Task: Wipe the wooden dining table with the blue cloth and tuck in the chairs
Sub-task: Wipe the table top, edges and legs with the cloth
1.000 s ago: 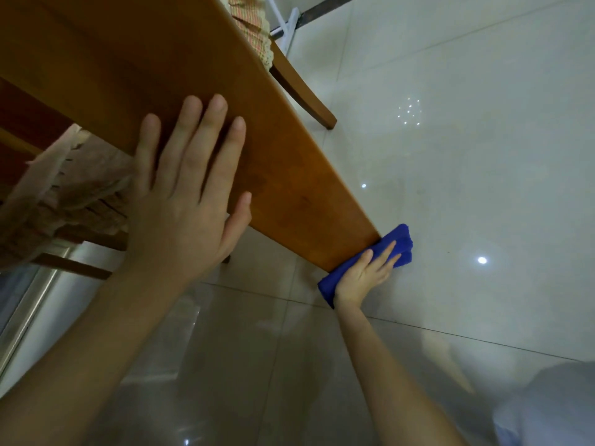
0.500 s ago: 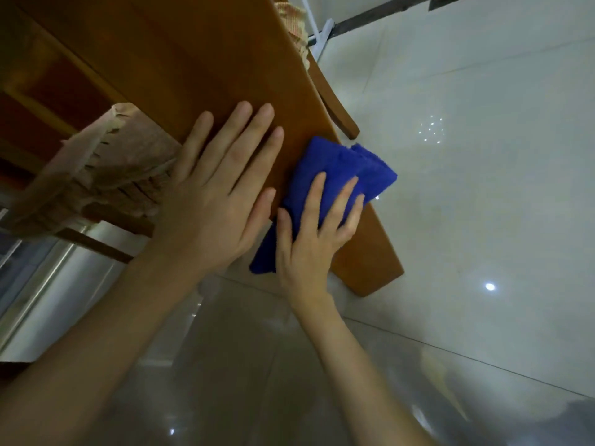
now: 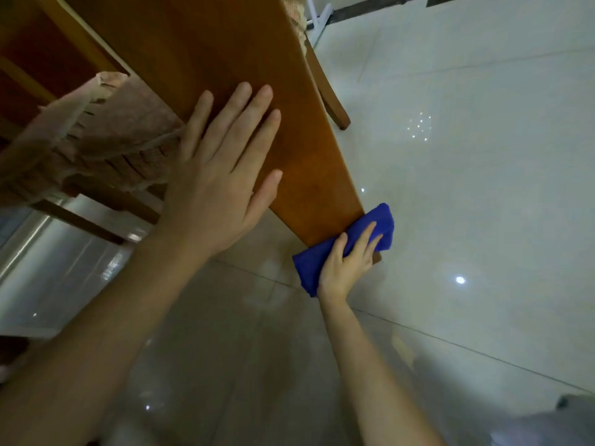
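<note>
My right hand (image 3: 346,265) presses the blue cloth (image 3: 370,230) against the near corner of the wooden table (image 3: 244,49). Its fingers (image 3: 367,231) lie spread over the fabric and curl slightly into it, with the thumb on the left side of the fold, so the hand clamps the cloth to the wood instead of pinching it. The cloth is bunched into a thick pad. One end sticks out past my fingertips toward the table's right edge, and the other hangs below my palm, off the corner and over the floor (image 3: 467,162).

My left hand (image 3: 222,185) rests flat on the tabletop just up from the corner. It is open, palm down, with the fingers fanned and holding nothing. The two hands are near each other but apart, with bare wood between them.

Beyond the left hand, a chair (image 3: 106,146) with a fringed, pinkish seat cushion sits partly under the table's left side. On the far right side another wooden chair leg (image 3: 335,104) stands on the glossy pale tiles, which catch small points of ceiling light.
</note>
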